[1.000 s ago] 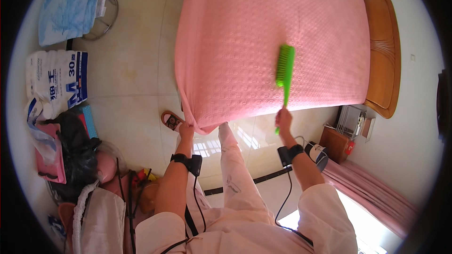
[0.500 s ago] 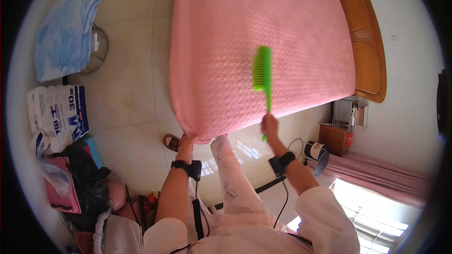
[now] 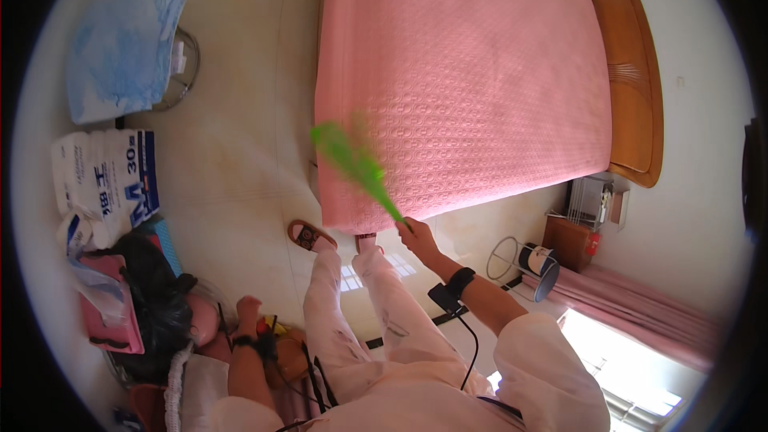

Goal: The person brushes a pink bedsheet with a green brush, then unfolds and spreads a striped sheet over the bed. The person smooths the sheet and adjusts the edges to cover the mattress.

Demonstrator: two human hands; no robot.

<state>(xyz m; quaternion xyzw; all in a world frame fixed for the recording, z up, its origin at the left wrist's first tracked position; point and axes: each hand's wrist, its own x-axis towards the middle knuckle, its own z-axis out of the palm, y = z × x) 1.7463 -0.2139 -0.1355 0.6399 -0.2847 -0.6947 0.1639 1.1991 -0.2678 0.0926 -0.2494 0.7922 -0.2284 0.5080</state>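
"One view to go on, from the head camera. What surface fills most of it?"

"A pink quilted bed cover point(image 3: 480, 72), patterned in rows of small raised motifs. It runs to a curved wooden headboard point(image 3: 638, 84) on the right, against a white wall point(image 3: 704, 152)."

"Where is the green brush point(image 3: 362, 174)?"

"Over the cover's near left corner, slanting, its far end out past the left edge. It's blurred, so I can't tell whether the bristles touch the cloth."

"And the fingers?"

"Those of the right hand point(image 3: 420, 242) are closed round the brush handle. The left hand point(image 3: 250, 306) is well apart from the cover, low on the left; its fingers look curled, but I can't tell whether they hold anything."

"What's near that hand?"

"A heap by the wall: a black plastic bag point(image 3: 156, 296) and, above it, a white-and-blue package point(image 3: 100, 176). Farther up, a blue patterned cloth point(image 3: 128, 44) lies over a round metal stool point(image 3: 194, 72)."

"The rest of the room?"

"Pale floor tiles point(image 3: 240, 168), glossy near the feet. At lower right, a small wooden cabinet point(image 3: 566, 242), a pink curtain point(image 3: 616, 304) and a bright window point(image 3: 640, 368)."
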